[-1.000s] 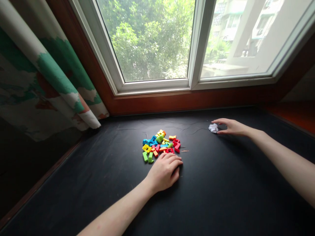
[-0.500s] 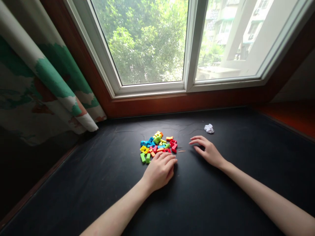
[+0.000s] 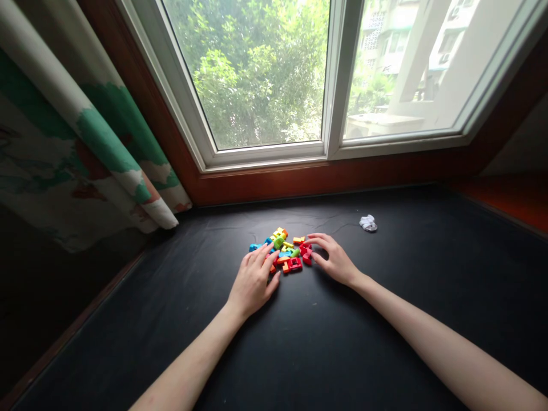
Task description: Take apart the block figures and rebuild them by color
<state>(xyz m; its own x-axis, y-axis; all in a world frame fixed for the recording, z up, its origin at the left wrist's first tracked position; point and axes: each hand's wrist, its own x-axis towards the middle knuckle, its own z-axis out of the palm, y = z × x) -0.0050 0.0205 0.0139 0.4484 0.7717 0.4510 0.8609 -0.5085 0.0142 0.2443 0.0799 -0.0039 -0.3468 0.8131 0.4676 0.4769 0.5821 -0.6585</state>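
Observation:
A small heap of plastic building blocks (image 3: 284, 251) in red, orange, yellow, green and blue lies on the black tabletop. My left hand (image 3: 252, 282) rests over the heap's left and near side, fingers apart and thumb out, hiding some of the pieces below. A blue block (image 3: 254, 248) peeks out beyond its fingers, and a red block (image 3: 295, 264) lies to the right of them. At the opposite edge, my right hand (image 3: 334, 261) curves around a red piece (image 3: 307, 258) with its fingers apart; the fingertips look close to or touching it. Neither hand grips a block.
A crumpled white scrap (image 3: 368, 223) lies behind my right hand. The black tabletop (image 3: 308, 348) reaches back to a wooden ledge (image 3: 265, 185) under the window. A patterned curtain (image 3: 128, 165) hangs at the left.
My right hand has moved left to the heap's edge. My left hand has shifted left over the heap, covering the yellow and green blocks there and uncovering red and orange ones.

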